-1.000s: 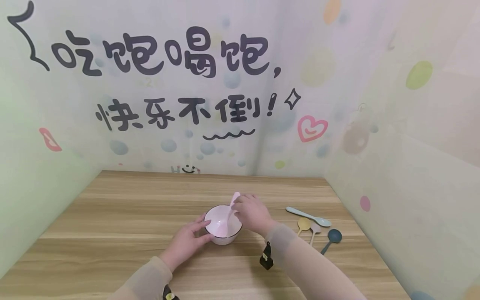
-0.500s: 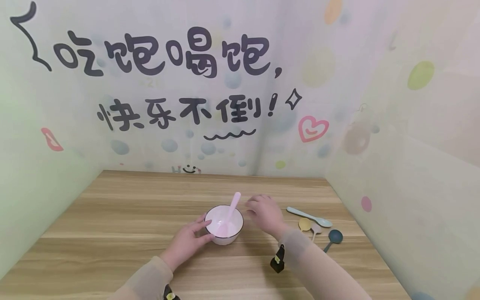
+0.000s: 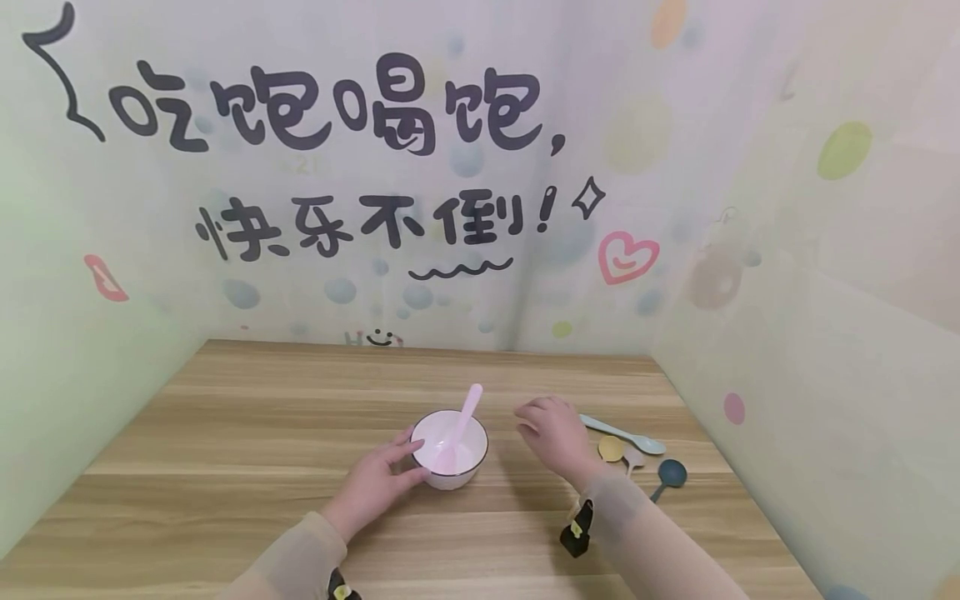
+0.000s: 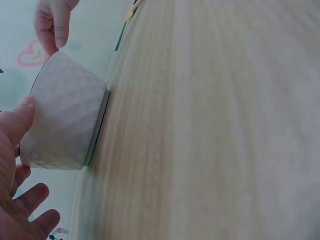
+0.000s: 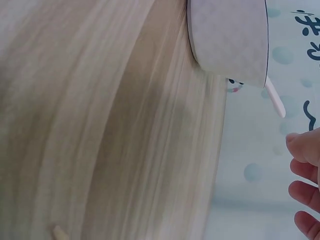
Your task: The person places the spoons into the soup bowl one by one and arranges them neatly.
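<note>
A white bowl with a dark rim stands mid-table, and a pink spoon leans in it, handle up and to the right. My left hand rests against the bowl's left wall with thumb and forefinger; the left wrist view shows the thumb on the bowl and the other fingers loose. My right hand hovers right of the bowl, empty, fingers relaxed. In the right wrist view its fingertips are apart from the spoon handle and the bowl.
Several spoons lie right of my right hand: a light blue spoon, a yellow spoon, a beige spoon and a dark blue spoon. The wooden table is walled by printed panels at the back and both sides.
My right hand let go of the pink spoon's handle and drew away to the right. The spoon stays leaning in the bowl. The left hand has not moved.
</note>
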The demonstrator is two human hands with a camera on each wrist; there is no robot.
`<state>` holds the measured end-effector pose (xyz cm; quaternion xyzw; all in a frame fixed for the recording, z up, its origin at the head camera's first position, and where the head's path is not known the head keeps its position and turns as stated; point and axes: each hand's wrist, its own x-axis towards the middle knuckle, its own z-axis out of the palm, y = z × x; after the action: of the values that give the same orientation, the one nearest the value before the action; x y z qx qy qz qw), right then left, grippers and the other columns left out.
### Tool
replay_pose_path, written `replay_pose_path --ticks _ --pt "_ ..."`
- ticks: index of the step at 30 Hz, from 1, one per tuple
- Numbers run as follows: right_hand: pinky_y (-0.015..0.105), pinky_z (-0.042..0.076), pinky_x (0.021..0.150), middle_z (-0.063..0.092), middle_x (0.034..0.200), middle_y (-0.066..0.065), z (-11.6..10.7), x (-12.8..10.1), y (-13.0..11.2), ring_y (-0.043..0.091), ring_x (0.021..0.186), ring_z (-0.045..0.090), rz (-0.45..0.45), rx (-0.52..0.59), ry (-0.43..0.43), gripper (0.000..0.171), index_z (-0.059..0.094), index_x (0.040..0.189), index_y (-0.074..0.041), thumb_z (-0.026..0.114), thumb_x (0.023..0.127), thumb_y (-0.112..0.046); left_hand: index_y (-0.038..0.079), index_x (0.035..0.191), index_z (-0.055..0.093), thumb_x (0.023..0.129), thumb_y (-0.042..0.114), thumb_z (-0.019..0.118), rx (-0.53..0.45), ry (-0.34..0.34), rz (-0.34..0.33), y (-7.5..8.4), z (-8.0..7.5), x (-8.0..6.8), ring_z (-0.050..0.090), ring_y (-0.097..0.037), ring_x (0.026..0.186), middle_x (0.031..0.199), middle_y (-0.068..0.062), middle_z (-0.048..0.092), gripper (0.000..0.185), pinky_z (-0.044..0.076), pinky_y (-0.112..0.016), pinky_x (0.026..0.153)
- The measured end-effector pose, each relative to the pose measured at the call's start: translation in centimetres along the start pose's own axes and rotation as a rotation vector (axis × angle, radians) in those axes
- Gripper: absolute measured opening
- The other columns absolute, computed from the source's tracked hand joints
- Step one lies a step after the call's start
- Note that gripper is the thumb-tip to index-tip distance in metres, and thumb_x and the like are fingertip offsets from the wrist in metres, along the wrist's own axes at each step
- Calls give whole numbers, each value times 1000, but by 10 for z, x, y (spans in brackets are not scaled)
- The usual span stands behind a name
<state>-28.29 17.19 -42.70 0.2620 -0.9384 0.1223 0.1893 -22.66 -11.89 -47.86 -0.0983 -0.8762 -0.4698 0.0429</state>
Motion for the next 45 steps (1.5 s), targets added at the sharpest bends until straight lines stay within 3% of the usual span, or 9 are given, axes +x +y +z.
replay_pose_path --ticks 11,21,38,45 --pt "44 52 83 69 98 5 3 -19 13 24 92 64 47 21 56 19 74 101 -11 76 82 -11 8 125 65 80 34 78 -2 -2 10 0 0 -1 38 -32 136 147 -8 44 53 30 -49 111" --pt "45 52 85 69 102 7 1 -34 27 28 96 64 193 35 -10 22 74 106 -9 74 84 -14 8 125 65 81 34 77 1 3 10 0 1 -2 38 -32 136 147 -8 44 53 29 -48 112" --pt "50 53 81 67 115 13 -6 -56 49 34 106 62 387 78 -49 28 70 115 -7 70 88 -15 8 127 64 82 34 76 1 -10 7 2 -1 -1 37 -33 136 149 -10 42 53 28 -50 112" --pt "52 51 85 67 115 15 -5 -64 55 36 107 61 491 116 -71 28 69 115 -4 66 90 -16 9 127 64 81 36 77 12 -9 2 2 -1 -1 37 -32 136 148 -8 42 54 29 -49 112"
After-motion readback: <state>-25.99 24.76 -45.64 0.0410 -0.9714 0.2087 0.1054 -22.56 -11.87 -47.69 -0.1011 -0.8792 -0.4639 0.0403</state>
